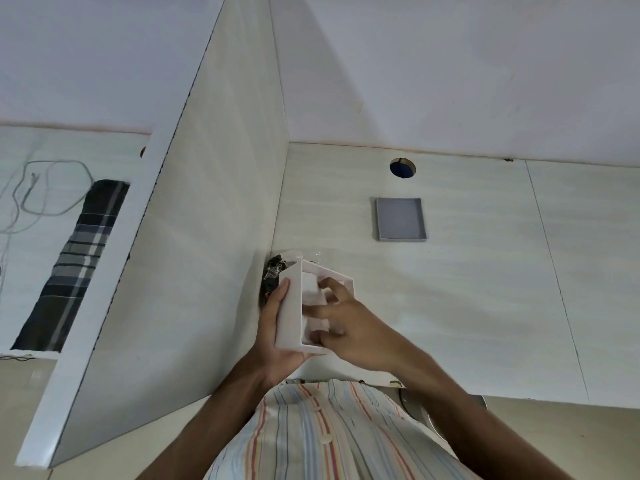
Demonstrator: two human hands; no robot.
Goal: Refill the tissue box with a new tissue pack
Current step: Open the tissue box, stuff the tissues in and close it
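Head view: left hand grips tissue box w/ open side up, steadying it above surface; right hand fingers press tissue pack inside, prob. seating it.

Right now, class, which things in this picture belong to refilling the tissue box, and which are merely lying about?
Belonging to the job:
white tissue box, held in the left hand
tissue pack inside it, pressed by the right hand
grey lid on the desk, probably the box's
clear wrapper, possibly

Lying about:
checked cloth
grey cable
divider panel
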